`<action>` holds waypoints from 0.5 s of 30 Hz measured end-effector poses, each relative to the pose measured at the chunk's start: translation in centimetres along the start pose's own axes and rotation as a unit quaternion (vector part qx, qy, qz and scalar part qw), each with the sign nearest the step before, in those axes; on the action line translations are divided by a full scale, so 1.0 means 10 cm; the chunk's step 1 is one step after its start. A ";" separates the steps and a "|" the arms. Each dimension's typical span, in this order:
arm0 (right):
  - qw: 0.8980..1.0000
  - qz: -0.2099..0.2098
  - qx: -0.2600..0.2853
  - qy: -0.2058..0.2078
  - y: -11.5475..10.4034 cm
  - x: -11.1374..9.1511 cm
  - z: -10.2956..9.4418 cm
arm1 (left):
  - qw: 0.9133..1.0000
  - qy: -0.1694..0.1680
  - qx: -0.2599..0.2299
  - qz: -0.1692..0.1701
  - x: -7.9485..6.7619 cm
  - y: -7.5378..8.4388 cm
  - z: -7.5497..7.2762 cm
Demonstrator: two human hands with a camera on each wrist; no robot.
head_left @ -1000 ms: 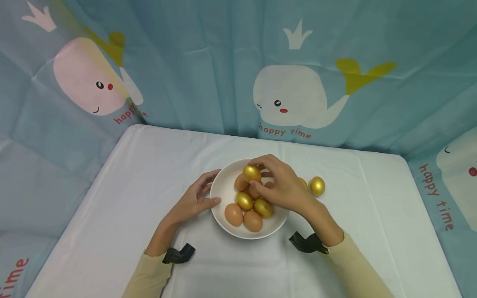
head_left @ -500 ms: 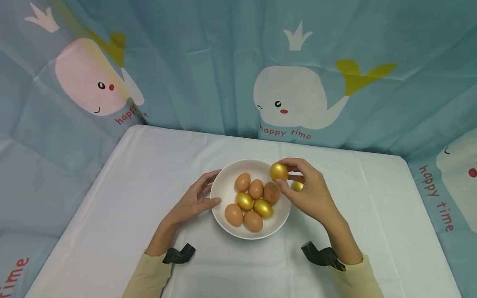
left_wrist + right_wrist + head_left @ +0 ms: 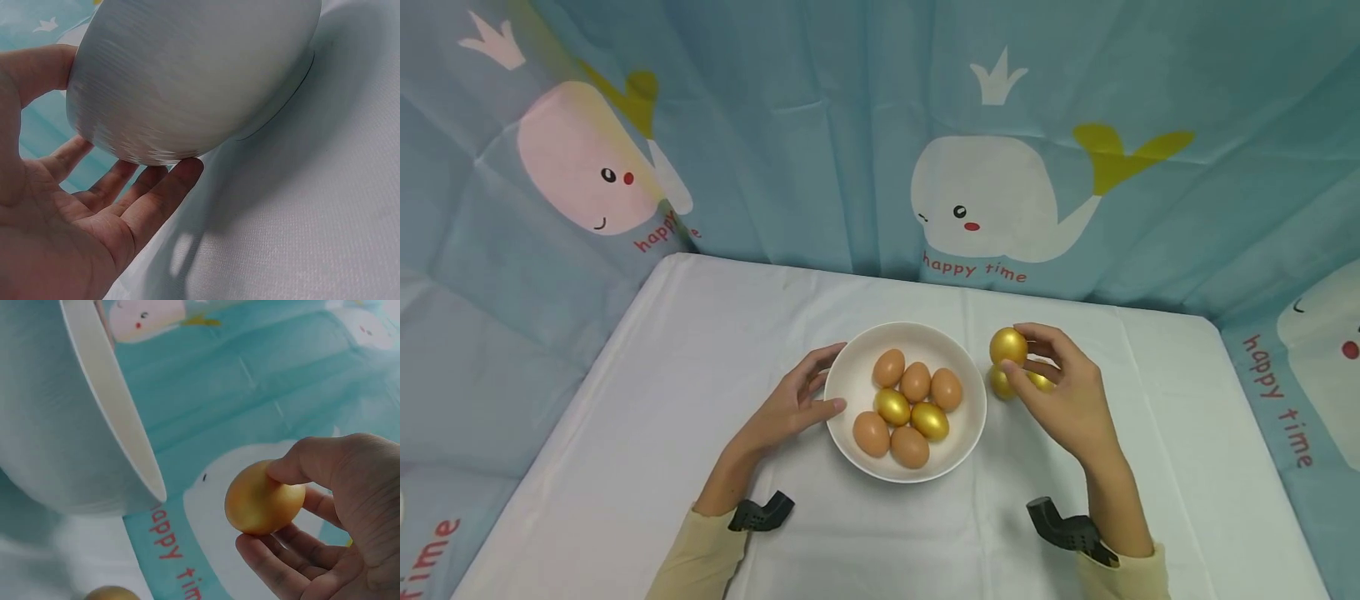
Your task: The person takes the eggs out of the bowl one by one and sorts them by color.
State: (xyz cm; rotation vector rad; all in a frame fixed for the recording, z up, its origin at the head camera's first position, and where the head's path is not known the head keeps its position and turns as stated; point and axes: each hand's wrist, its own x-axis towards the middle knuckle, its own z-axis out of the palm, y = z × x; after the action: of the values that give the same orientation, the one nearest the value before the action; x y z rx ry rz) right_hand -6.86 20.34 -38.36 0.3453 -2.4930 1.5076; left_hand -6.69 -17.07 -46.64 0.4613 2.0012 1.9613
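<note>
One white bowl (image 3: 955, 442), on a white-covered desk (image 3: 700, 375), containing five brown eggs (image 3: 946, 389) and two gold eggs (image 3: 929, 422); rim held at its left side by the left hand (image 3: 787, 404), thumb over the edge, fingers against the outer wall. One raised gold egg (image 3: 1008, 343), apart from the bowl on its right, pinched between thumb and fingers of the right hand (image 3: 1067, 393). Two loose gold eggs (image 3: 1002, 387), partly hidden, near the bowl's right side; whale-printed blue curtain (image 3: 842, 183) behind.
</note>
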 end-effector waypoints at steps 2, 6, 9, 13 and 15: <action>1.000 0.007 -0.005 0.010 0.03 -0.02 -0.03 | 1.000 0.000 0.002 -0.001 0.00 0.00 0.00; 0.999 0.018 -0.009 0.026 0.10 -0.05 -0.08 | 1.000 0.001 0.005 0.000 -0.01 -0.01 0.01; 0.999 0.022 -0.017 0.033 0.16 -0.07 -0.13 | 1.000 0.003 0.008 0.000 -0.01 -0.02 0.01; 0.998 0.031 -0.037 0.035 0.24 -0.08 -0.21 | 1.000 0.006 0.011 0.000 0.00 -0.01 0.00; 0.997 0.041 -0.052 0.039 0.30 -0.09 -0.27 | 1.000 0.001 0.007 0.000 0.01 -0.01 0.01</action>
State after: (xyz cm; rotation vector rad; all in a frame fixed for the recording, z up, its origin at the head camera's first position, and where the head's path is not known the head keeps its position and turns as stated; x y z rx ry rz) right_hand -6.76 24.18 -39.92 0.1653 -2.5414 1.3845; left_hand -6.76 -16.92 -46.74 0.4611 2.0183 1.9494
